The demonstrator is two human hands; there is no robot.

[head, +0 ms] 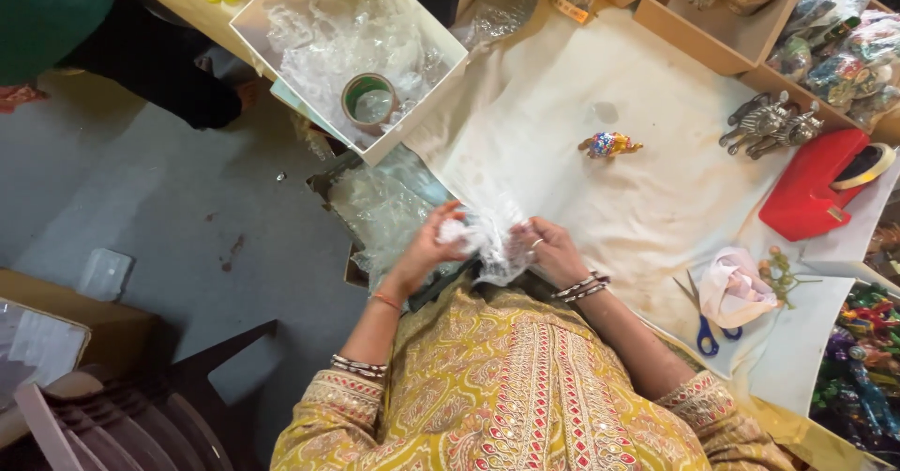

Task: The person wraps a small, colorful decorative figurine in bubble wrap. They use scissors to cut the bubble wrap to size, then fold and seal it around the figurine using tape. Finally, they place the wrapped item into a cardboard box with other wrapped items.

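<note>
A crumpled piece of clear bubble wrap (492,237) sits between both my hands at the near edge of the white-covered table (562,115). My left hand (433,239) pinches its left side and my right hand (551,246) grips its right side. Whatever lies inside the wrap is hidden. A small multicoloured animal figurine (609,144) stands on the cloth a little beyond my hands, untouched.
An open box (412,129) of clear wrap holding a tape roll (370,102) sits at the far left. Silver animal figurines (771,124), a red tape dispenser (816,190), blue-handled scissors (708,335) and a pink cloth (736,288) lie on the right. Bagged goods fill trays behind.
</note>
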